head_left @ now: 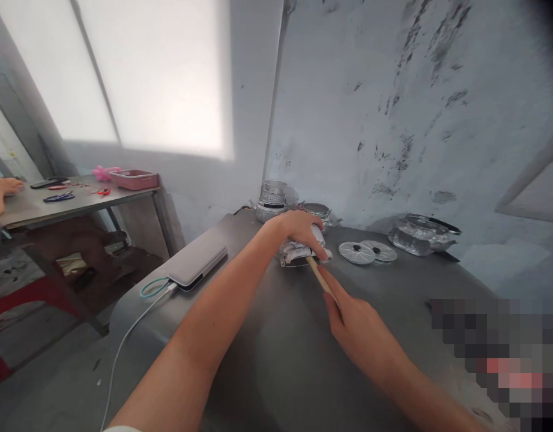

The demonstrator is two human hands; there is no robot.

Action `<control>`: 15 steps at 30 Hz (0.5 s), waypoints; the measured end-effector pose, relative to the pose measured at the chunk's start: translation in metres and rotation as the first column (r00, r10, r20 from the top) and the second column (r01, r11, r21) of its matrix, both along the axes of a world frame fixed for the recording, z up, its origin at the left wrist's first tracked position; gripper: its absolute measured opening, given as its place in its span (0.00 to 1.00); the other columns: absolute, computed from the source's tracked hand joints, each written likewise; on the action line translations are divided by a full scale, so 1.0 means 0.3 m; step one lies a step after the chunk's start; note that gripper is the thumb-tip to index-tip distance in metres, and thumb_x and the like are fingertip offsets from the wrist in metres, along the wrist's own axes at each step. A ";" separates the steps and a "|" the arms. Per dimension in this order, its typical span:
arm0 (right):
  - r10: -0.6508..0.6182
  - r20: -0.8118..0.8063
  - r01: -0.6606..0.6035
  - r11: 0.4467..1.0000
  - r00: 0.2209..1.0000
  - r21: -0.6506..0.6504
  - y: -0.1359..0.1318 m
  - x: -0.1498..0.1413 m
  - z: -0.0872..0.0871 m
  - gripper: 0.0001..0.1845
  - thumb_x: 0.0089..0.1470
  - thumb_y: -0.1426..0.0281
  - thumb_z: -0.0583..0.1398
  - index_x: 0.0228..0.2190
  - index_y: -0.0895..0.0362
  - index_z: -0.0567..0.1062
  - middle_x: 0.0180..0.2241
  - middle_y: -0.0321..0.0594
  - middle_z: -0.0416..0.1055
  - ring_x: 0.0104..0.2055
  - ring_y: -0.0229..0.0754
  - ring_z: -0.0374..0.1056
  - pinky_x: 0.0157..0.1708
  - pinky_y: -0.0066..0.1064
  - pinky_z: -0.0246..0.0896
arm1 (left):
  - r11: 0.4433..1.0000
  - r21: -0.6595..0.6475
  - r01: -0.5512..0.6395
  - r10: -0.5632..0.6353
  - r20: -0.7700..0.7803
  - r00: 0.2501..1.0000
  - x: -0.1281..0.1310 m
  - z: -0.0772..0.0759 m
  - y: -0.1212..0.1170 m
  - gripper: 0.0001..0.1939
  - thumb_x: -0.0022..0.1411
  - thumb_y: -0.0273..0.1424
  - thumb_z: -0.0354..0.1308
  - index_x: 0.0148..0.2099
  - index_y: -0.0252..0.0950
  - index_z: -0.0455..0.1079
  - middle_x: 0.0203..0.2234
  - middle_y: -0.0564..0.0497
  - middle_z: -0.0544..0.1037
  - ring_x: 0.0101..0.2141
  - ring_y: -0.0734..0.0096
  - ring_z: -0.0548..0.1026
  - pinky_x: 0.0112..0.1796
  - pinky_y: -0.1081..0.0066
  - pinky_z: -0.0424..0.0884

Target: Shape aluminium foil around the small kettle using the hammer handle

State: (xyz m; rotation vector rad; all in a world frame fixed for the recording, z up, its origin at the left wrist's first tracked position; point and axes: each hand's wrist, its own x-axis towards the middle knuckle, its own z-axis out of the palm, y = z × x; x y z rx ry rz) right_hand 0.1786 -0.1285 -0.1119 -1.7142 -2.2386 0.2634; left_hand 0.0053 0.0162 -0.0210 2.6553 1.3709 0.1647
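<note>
Near the middle of the grey table, my left hand (299,230) curls over a crumpled silver, foil-like thing (295,249); its exact kind is hard to make out under the fingers. My right hand (348,309) is closed around a thin wooden stick (321,277). The stick's far end meets the silver thing just below my left fingers. To the right lie two round clear lids with black knobs (357,252), one overlapping the other. Behind my left hand stands a round silver pot (316,210), partly hidden.
Stacked metal pots (274,201) stand by the wall, with another foil-covered pot (423,234) at right. A power bank (197,264) with cables lies at left. Another person's hand (5,187) rests on a side table holding pliers (59,197) and a pink basket (134,179).
</note>
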 end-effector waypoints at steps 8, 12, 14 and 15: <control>0.049 0.014 -0.049 0.998 0.999 -0.050 0.009 0.002 -0.011 0.29 0.62 0.67 0.44 0.63 0.44 0.50 0.25 0.37 0.73 0.27 0.45 0.72 0.28 0.29 0.55 | 1.000 0.006 0.015 -0.015 0.001 1.000 -0.001 -0.004 0.010 0.50 0.34 0.65 0.59 0.59 0.52 0.60 0.57 0.52 0.65 0.51 0.48 0.67 0.44 0.62 0.67; 0.043 -0.048 -0.043 0.999 0.998 0.005 0.005 0.003 -0.004 0.29 0.63 0.66 0.43 0.64 0.42 0.47 0.23 0.34 0.72 0.26 0.44 0.71 0.27 0.28 0.55 | 1.000 0.004 0.004 -0.004 0.012 1.000 -0.003 -0.003 0.007 0.49 0.35 0.63 0.61 0.59 0.51 0.60 0.56 0.52 0.66 0.51 0.49 0.67 0.43 0.62 0.69; 0.030 -0.045 -0.029 0.999 0.999 0.015 0.007 0.004 -0.010 0.29 0.63 0.65 0.43 0.64 0.41 0.46 0.23 0.34 0.71 0.25 0.44 0.71 0.27 0.29 0.55 | 1.000 0.002 -0.001 0.001 0.005 1.000 -0.002 -0.001 0.004 0.49 0.35 0.63 0.61 0.60 0.51 0.59 0.56 0.53 0.66 0.51 0.48 0.67 0.44 0.62 0.68; 0.029 -0.030 -0.029 1.000 0.999 0.005 0.009 0.005 -0.015 0.29 0.63 0.65 0.43 0.64 0.41 0.47 0.23 0.34 0.72 0.26 0.44 0.71 0.27 0.29 0.56 | 1.000 0.000 0.001 -0.001 0.000 1.000 -0.002 0.000 0.002 0.49 0.36 0.63 0.60 0.60 0.51 0.59 0.56 0.53 0.66 0.52 0.48 0.66 0.44 0.62 0.68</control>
